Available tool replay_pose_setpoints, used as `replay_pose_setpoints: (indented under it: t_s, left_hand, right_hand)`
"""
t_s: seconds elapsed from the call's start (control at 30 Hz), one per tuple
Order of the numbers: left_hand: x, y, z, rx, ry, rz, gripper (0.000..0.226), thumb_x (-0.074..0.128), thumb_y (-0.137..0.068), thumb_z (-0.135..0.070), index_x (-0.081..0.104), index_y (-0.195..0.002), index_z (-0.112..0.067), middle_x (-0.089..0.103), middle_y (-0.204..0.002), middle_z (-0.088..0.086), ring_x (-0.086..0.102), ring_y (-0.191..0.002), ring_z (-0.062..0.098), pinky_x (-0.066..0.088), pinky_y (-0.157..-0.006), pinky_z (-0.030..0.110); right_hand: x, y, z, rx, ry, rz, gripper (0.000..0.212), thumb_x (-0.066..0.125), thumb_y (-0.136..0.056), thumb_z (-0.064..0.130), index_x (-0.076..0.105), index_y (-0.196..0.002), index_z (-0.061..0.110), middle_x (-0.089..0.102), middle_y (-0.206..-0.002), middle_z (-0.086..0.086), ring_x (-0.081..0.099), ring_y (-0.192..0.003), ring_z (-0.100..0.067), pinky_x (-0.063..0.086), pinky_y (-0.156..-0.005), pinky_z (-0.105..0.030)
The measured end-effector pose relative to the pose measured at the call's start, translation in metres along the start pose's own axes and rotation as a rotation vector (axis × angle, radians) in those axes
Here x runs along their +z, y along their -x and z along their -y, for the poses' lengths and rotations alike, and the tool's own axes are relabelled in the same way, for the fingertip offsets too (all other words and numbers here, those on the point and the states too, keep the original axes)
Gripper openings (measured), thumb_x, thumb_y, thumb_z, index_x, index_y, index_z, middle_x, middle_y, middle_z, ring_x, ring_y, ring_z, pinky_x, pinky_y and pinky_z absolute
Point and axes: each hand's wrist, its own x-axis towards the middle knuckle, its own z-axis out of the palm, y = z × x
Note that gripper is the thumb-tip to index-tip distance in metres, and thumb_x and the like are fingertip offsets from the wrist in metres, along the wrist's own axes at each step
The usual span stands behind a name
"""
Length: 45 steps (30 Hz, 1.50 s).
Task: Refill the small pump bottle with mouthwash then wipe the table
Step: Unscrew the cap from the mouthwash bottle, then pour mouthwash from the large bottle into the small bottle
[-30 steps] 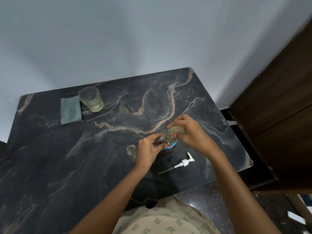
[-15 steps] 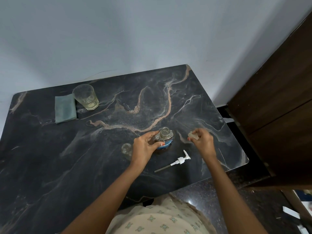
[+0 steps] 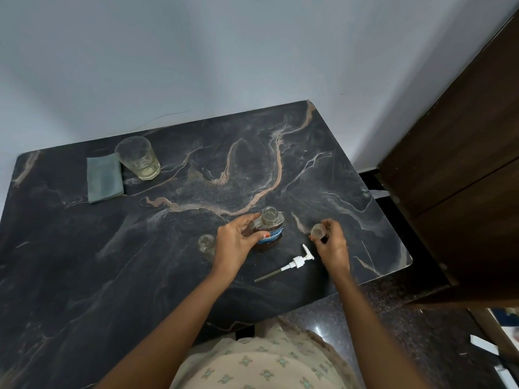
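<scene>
The mouthwash bottle, clear with a blue label and dark liquid, stands uncapped near the table's front right. My left hand grips its body from the left. Just right of the bottle, my right hand pinches the bottle's clear cap a little above the table. The small clear pump bottle stands open to the left, partly hidden behind my left hand. Its white pump head with its dip tube lies on the table between my hands. A folded grey-green cloth lies at the back left.
A drinking glass with a little pale liquid stands beside the cloth. The dark marble table ends close to my body and at the right, where a brown wooden cabinet stands. A pale wall runs behind.
My right hand has taken the cap off the mouthwash bottle and moved it to the right. My left hand has kept hold of the bottle.
</scene>
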Motion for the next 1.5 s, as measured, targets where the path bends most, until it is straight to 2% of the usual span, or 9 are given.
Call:
replay_pose_setpoints:
  t_s: [0.27, 0.33, 0.43, 0.53, 0.7, 0.9, 1.17, 1.33, 1.5]
  left_hand:
    - [0.000, 0.001, -0.001, 0.001, 0.000, 0.000, 0.047, 0.077, -0.065, -0.004, 0.063, -0.110, -0.005, 0.067, -0.104, 0.004, 0.054, -0.079, -0.023, 0.043, -0.069, -0.001]
    - [0.000, 0.001, 0.000, -0.002, 0.005, 0.006, 0.047, 0.077, -0.065, -0.004, 0.063, -0.110, -0.006, 0.065, -0.100, -0.002, 0.055, -0.079, -0.023, 0.043, -0.069, -0.001]
    - [0.000, 0.001, -0.001, -0.010, 0.022, 0.019, 0.046, 0.077, -0.065, -0.003, 0.063, -0.109, -0.007, 0.063, -0.095, -0.007, 0.058, -0.079, -0.019, 0.044, -0.070, 0.001]
    - [0.000, 0.002, -0.002, -0.005, 0.032, 0.020, 0.045, 0.077, -0.065, -0.002, 0.064, -0.108, -0.008, 0.065, -0.096, -0.006, 0.059, -0.079, -0.017, 0.045, -0.071, 0.003]
    - [0.000, 0.006, -0.005, 0.017, -0.016, 0.015, 0.046, 0.078, -0.067, -0.007, 0.063, -0.110, -0.011, 0.069, -0.101, 0.000, 0.060, -0.081, -0.013, 0.047, -0.076, 0.006]
    - [-0.008, 0.005, -0.011, 0.059, -0.186, 0.098, 0.051, 0.075, -0.071, -0.015, 0.058, -0.118, -0.015, 0.067, -0.113, 0.004, 0.062, -0.103, 0.013, 0.050, -0.093, 0.035]
    - [-0.070, 0.012, -0.001, 0.114, -0.139, 0.072, 0.069, 0.078, -0.066, -0.021, 0.046, -0.126, -0.032, 0.054, -0.123, -0.015, 0.046, -0.118, -0.002, 0.033, -0.097, 0.008]
    - [-0.100, 0.024, 0.030, -0.003, 0.000, 0.080, 0.073, 0.081, -0.059, -0.026, 0.045, -0.117, -0.051, 0.050, -0.127, -0.021, 0.041, -0.125, -0.001, 0.027, -0.106, 0.020]
    - [-0.092, 0.026, 0.060, -0.129, 0.094, 0.124, 0.079, 0.081, -0.059, -0.005, 0.044, -0.121, -0.038, 0.052, -0.125, -0.016, 0.046, -0.122, 0.000, 0.030, -0.108, 0.025]
  right_hand:
    - [-0.006, 0.003, 0.025, -0.120, -0.160, 0.017, 0.052, 0.074, -0.070, -0.001, 0.050, -0.115, 0.007, 0.055, -0.117, -0.004, 0.051, -0.110, -0.017, 0.039, -0.095, -0.026]
    - [-0.005, 0.006, 0.041, -0.173, -0.227, 0.157, 0.053, 0.078, -0.065, -0.001, 0.053, -0.110, 0.009, 0.056, -0.112, -0.001, 0.053, -0.107, -0.016, 0.041, -0.097, -0.027]
    - [0.003, 0.011, 0.061, -0.226, -0.268, 0.419, 0.062, 0.079, -0.062, -0.002, 0.049, -0.115, 0.012, 0.054, -0.116, 0.001, 0.051, -0.110, -0.008, 0.039, -0.097, -0.012]
    - [0.015, 0.015, 0.072, -0.231, -0.297, 0.519, 0.068, 0.077, -0.063, -0.006, 0.044, -0.119, 0.013, 0.052, -0.122, -0.004, 0.050, -0.114, -0.007, 0.039, -0.097, -0.013]
    - [0.031, 0.018, 0.079, -0.213, -0.342, 0.480, 0.053, 0.074, -0.063, -0.013, 0.049, -0.108, 0.001, 0.056, -0.095, 0.008, 0.057, -0.082, 0.016, 0.043, -0.072, -0.002]
    - [0.032, 0.014, 0.079, -0.177, -0.347, 0.486, 0.045, 0.074, -0.064, -0.010, 0.052, -0.101, 0.006, 0.059, -0.089, 0.008, 0.061, -0.075, 0.012, 0.045, -0.067, -0.005]
    - [0.034, 0.011, 0.076, -0.130, -0.328, 0.509, 0.050, 0.076, -0.063, -0.008, 0.054, -0.096, 0.022, 0.064, -0.096, 0.005, 0.062, -0.084, 0.007, 0.047, -0.071, -0.007]
    - [0.034, 0.010, 0.076, -0.101, -0.335, 0.513, 0.051, 0.076, -0.061, -0.010, 0.054, -0.096, 0.021, 0.064, -0.094, 0.005, 0.063, -0.079, 0.008, 0.047, -0.067, -0.006]
    - [0.036, 0.010, 0.079, -0.079, -0.342, 0.514, 0.052, 0.074, -0.063, -0.011, 0.054, -0.096, 0.023, 0.065, -0.094, 0.006, 0.064, -0.080, 0.006, 0.048, -0.068, -0.007]
